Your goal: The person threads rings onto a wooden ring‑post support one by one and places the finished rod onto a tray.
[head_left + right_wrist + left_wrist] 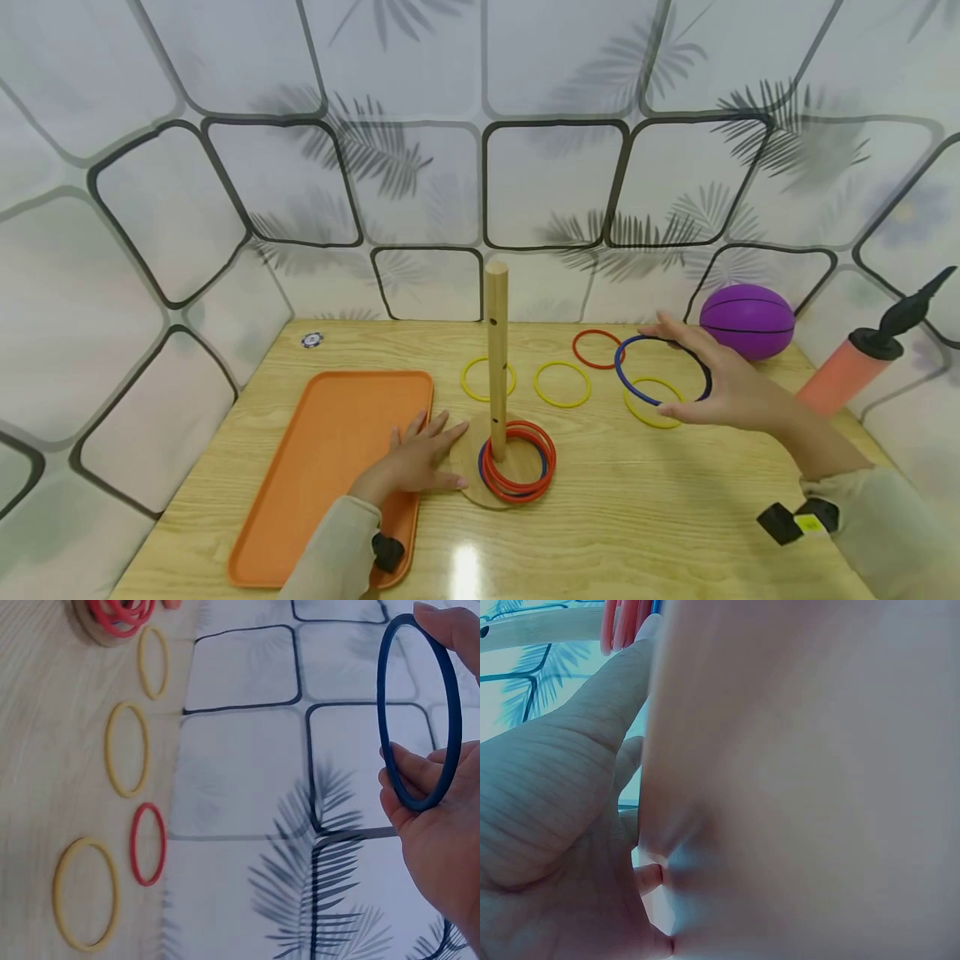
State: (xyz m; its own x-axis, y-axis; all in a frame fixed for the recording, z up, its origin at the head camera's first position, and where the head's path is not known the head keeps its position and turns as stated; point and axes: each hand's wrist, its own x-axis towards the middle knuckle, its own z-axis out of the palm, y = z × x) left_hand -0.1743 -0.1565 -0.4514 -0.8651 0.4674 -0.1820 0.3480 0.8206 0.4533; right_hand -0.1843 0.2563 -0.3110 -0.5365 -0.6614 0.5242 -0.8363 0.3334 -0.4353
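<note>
My right hand (731,387) holds a blue ring (382,697) by its edge, thumb and fingers spread around one side. In the head view this ring hangs above the table at right, overlapping a yellow ring (647,420) and the edge of a red ring (576,347). A wooden post (497,358) stands upright on a round wooden base (467,446). Several red rings (552,457) and a blue ring lie around the post's foot. My left hand (411,462) has its fingers spread, fingertips at the base's left edge; its palm shows in the left wrist view.
An orange tray (322,467) lies at left, partly under my left forearm. Two more yellow rings (537,392) lie behind the post. A purple ball (746,321), a coral pump (847,375) with a black nozzle and a small poker chip (312,340) are near the patterned wall.
</note>
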